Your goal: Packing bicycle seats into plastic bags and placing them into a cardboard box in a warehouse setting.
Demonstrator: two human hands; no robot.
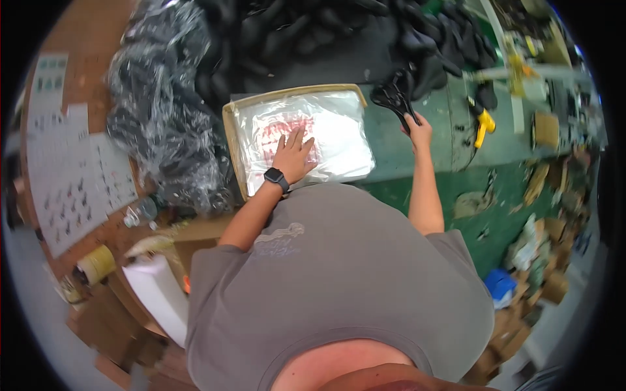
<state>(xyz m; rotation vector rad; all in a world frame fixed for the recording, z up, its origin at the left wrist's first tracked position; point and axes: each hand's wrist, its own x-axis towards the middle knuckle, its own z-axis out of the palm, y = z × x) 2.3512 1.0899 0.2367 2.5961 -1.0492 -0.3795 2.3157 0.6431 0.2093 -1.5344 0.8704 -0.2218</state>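
Fingers (298, 138) spread wide, a left hand (293, 161) rests on glossy clear plastic packaging (339, 133) with red printing, inside an open brown cardboard box (229, 133). Just beside the box, the right hand (419, 130) grips the narrow nose of a black bicycle saddle (392, 98) over a green workbench (435, 124); a yellow pistol-shaped tool (484, 127) lies farther right.

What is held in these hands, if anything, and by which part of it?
The right hand holds a black saddle-shaped piece by its narrow end. The left hand lies on plastic packaging, apparently gripping nothing.
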